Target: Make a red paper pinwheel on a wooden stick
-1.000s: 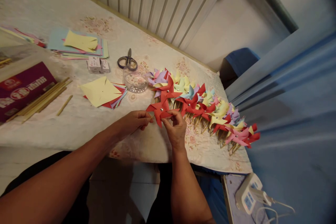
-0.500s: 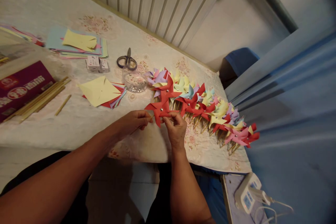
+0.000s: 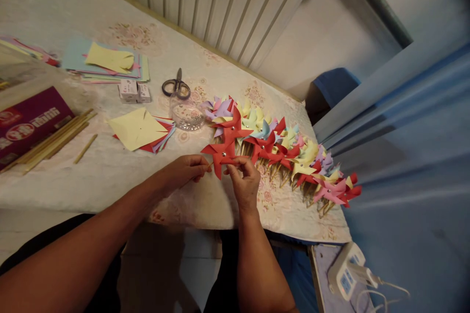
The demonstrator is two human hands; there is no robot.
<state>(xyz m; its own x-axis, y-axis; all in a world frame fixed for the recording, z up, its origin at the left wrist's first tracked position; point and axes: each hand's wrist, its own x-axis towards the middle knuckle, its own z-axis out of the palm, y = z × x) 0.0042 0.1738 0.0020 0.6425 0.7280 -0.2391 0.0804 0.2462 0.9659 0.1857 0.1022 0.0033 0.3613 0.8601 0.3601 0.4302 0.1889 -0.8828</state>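
Observation:
A red paper pinwheel (image 3: 223,153) with a shiny pin at its centre is between my two hands, near the front of the cloth-covered table. My left hand (image 3: 196,168) is closed at its left side, the fingers pinched round its thin stick, which is mostly hidden. With thumb and fingertips, my right hand (image 3: 245,172) pinches the lower right blade. Just behind and to the right lie many finished pinwheels (image 3: 262,146) in red, yellow, pink, purple and blue, their sticks pointing toward me. A clear round dish (image 3: 188,115) of small shiny pins stands behind my left hand.
Scissors (image 3: 176,87) lie behind the dish. Leftward are cut paper squares (image 3: 137,128), small white boxes (image 3: 135,92), a coloured paper stack (image 3: 106,61), wooden sticks (image 3: 58,139) and a purple box (image 3: 35,122). A power strip (image 3: 347,274) sits low at right.
The view has shifted very slightly. Both hands keep their hold on the red pinwheel, with little other visible movement.

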